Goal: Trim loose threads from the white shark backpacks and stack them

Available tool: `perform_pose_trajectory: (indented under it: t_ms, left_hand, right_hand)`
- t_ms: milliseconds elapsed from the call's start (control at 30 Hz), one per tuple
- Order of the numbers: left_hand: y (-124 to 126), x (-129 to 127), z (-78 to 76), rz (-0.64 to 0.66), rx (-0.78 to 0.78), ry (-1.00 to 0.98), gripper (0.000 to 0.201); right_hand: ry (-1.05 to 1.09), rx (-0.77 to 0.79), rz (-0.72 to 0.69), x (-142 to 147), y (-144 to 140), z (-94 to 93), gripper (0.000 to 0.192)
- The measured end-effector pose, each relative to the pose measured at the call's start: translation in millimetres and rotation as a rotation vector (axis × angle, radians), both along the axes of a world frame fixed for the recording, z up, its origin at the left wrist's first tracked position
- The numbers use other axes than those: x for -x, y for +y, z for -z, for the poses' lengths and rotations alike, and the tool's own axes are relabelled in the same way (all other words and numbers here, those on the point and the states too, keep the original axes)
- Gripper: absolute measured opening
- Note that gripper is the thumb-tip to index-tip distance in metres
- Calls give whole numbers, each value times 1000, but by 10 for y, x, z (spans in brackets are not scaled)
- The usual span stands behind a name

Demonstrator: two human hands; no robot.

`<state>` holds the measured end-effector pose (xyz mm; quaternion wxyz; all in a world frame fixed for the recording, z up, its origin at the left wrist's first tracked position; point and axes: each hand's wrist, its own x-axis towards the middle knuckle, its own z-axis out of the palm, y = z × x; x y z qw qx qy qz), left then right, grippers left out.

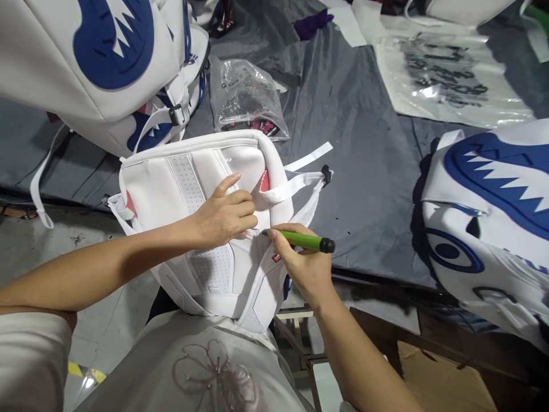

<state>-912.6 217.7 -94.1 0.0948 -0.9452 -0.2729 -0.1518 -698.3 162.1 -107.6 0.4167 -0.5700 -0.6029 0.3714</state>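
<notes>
A white padded backpack with perforated back panels and pink lining [201, 229] lay back-side up against the person's lap, its top end over the edge of the grey cloth-covered table [355, 143]; the left hand [223, 217] rested on the middle of that backpack, fingers curled and pinching a small bit of white fabric or thread at the centre seam; the right hand [304, 263], just right of the backpack's centre, was clenched around a slim green pen-shaped tool with a black end [300, 240], its tip touching the backpack beside the left fingertips. A white strap with a black buckle [309, 180] trailed from the backpack's upper right; a crinkled clear plastic bag [246, 97] lay just beyond the backpack; white-and-blue shark-face backpacks sat beyond it on the left [98, 63] and well off to its right [493, 212].
</notes>
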Motion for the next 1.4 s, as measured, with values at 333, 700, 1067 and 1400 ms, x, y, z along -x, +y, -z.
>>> perform_pose_trajectory:
  t_ms: [333, 700, 1067, 1400]
  left_hand:
    - [-4, -28, -41, -28, 58, 30, 12]
    - [260, -73, -606, -87, 127, 384, 30]
    - [-908, -198, -1842, -199, 115, 28, 33]
    - [-616, 60, -590, -204, 242, 20, 11]
  right_hand:
    - [-139, -50, -47, -30, 11, -49, 24]
    - [-277, -213, -126, -160, -39, 3, 20]
    - [-188, -884, -255, -188, -410, -1072, 35]
    - [-240, -744, -523, -122, 57, -113, 27]
